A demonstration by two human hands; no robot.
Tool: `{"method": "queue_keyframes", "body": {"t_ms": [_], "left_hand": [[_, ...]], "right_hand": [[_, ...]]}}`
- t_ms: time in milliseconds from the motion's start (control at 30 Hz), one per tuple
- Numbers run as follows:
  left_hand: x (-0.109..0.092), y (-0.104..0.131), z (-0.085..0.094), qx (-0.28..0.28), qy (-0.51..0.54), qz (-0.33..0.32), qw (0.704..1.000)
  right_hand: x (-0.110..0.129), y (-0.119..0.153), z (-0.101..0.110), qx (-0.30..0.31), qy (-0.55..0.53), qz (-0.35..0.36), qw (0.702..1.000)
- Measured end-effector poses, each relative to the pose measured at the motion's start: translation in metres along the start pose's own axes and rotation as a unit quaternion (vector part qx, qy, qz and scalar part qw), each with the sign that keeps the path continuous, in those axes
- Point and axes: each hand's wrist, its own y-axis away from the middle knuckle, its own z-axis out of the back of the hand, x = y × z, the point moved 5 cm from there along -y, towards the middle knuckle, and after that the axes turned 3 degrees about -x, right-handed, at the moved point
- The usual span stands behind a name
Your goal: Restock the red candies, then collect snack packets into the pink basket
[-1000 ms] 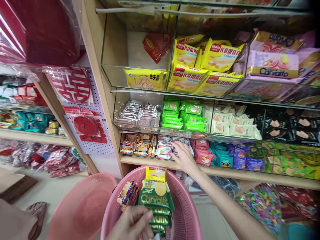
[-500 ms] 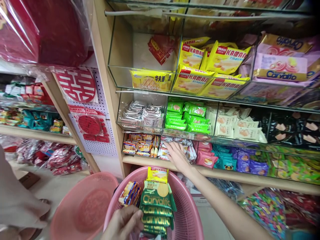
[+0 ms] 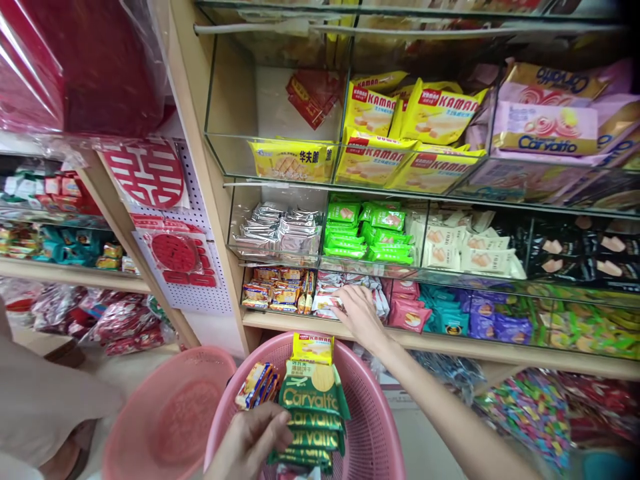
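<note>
My right hand (image 3: 357, 313) is at the bottom shelf, fingers stretched over the small white and red snack packets (image 3: 325, 300) in their compartment. Its fingertips touch or hover just above them; I cannot tell which. My left hand (image 3: 253, 437) is over the pink basket (image 3: 383, 420), with thumb and fingers curled together beside the green Carvalfo packets (image 3: 310, 393). What it may hold is hidden. A yellow Kaman packet (image 3: 313, 348) lies behind the green ones, and several orange and blue packets (image 3: 257, 385) lie to their left.
Orange packets (image 3: 280, 293) and pink packets (image 3: 409, 313) flank the white ones. Above are silver packets (image 3: 280, 230) and green packets (image 3: 370, 230) behind glass edges. A second pink basin (image 3: 175, 407) stands on the floor at left. A person's light clothing (image 3: 50, 400) shows at far left.
The view has shifted slightly, moving the shelves a little leftward in the picture. My right hand stays at the white packets, and my left hand stays over the basket with its fingers curled.
</note>
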Motion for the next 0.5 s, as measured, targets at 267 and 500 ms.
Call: {"method": "queue_keyframes", "body": {"t_ms": [267,500], "left_hand": [[-0.033,-0.013,-0.01,-0.083,0.125,0.009,0.989],[-0.054,-0.019,-0.027,-0.105,0.221,0.001,0.97]], "right_hand": [[0.024,0.067,0.009,-0.068,-0.658,-0.377,0.649],[0.062,0.114,0.006,-0.055,-0.703,-0.428,0.565]]}}
